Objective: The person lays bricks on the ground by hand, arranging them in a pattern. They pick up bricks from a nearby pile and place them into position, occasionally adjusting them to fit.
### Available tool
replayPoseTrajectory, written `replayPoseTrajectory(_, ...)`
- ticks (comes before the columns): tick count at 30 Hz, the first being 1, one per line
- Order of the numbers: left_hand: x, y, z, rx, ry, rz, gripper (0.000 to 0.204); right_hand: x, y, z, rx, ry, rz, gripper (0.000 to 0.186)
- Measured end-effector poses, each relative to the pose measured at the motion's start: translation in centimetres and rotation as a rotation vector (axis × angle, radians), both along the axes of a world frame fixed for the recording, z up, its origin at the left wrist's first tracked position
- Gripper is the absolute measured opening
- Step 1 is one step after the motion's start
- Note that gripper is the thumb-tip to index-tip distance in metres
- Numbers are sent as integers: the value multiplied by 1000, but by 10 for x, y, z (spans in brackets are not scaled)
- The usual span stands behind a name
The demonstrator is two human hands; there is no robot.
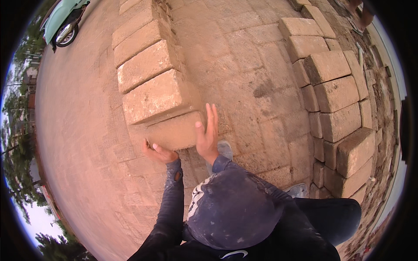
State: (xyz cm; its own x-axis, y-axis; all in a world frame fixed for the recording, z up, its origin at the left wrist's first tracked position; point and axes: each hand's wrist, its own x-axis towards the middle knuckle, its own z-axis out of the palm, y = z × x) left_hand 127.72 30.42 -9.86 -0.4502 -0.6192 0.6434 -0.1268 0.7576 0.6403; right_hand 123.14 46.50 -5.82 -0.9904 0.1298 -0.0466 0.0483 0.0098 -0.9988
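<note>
A tan paving block (174, 131) lies at the near end of a row of like blocks (152, 98), with dust hazing its surface. My left hand (160, 153) is at its near left corner, thumb and fingers apart. Beside its right end is my right hand (208, 135), the fingers stretched away from me and the thumb tip over the block's edge. Neither hand's fingers wrap round it; whether the palms touch it I cannot tell.
On the right stands a stack of similar blocks (337, 95), several layers high. My shoes (224, 149) are on the brick-patterned ground (244, 126). A pale green scooter (63, 24) is at the far left. Another person's foot (356, 27) shows at the far right.
</note>
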Motion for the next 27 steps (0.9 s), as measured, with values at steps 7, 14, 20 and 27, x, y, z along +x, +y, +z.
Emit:
replayPoseTrajectory(7,1,3,11,-69,-258,72,50,-30,39,-4,319,167,210,75)
replayPoseTrajectory(14,-18,162,95,28,-294,-820,42,-184,282,67,768,313,-339,41)
replayPoseTrajectory(20,-121,281,53,673,-745,-1376,46,-219,488,65,1185,-341,-471,56)
replayPoseTrajectory(27,-228,386,35,472,-706,-1405,75,-218,497,23,1462,-237,-767,86)
